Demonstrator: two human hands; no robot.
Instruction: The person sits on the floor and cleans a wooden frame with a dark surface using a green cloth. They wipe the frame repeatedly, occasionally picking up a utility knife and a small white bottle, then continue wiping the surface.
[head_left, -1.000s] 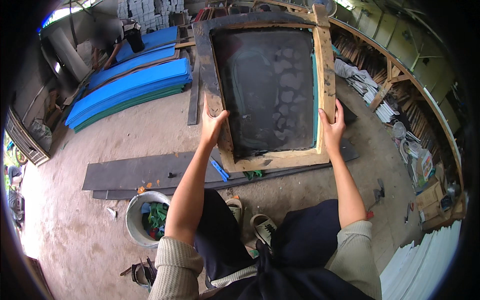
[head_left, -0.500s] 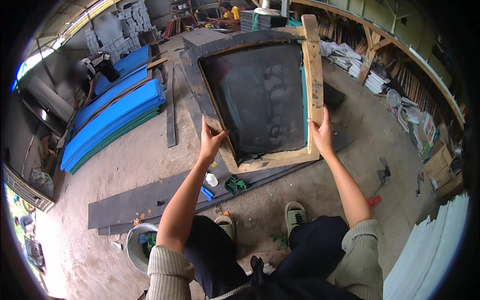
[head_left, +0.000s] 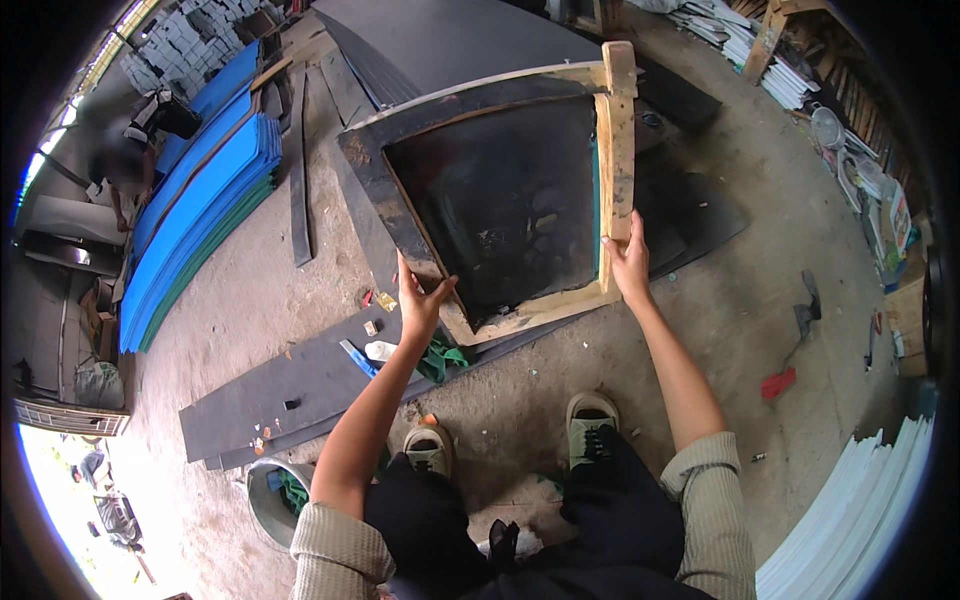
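Observation:
Between my hands I hold a wooden screen-printing frame [head_left: 622, 165] with dark mesh [head_left: 500, 215] stretched across it. It is tilted, with its far side away from me. My left hand [head_left: 418, 305] grips the stained left rail, thumb over the inner edge. My right hand [head_left: 630, 268] is closed on the paler right rail near its lower end. Behind the frame lies a stack of large dark sheets [head_left: 440, 40], partly covered by it. Below my left hand, a blue-handled cutter [head_left: 357, 358], a white bottle [head_left: 381, 351] and a green cloth [head_left: 437, 362] lie on long dark strips [head_left: 270, 385].
Blue and green sheets [head_left: 205, 220] are piled at the left, where another person [head_left: 125, 165] bends over. A bucket [head_left: 270, 505] with green cloth stands by my left foot. White sheets [head_left: 850, 520] lean at the lower right. A red scrap [head_left: 778, 384] lies on the floor.
My view has tipped further down. The frame has tilted so that pale paw-like shapes on the mesh now barely show. Both hands keep their hold on the rails.

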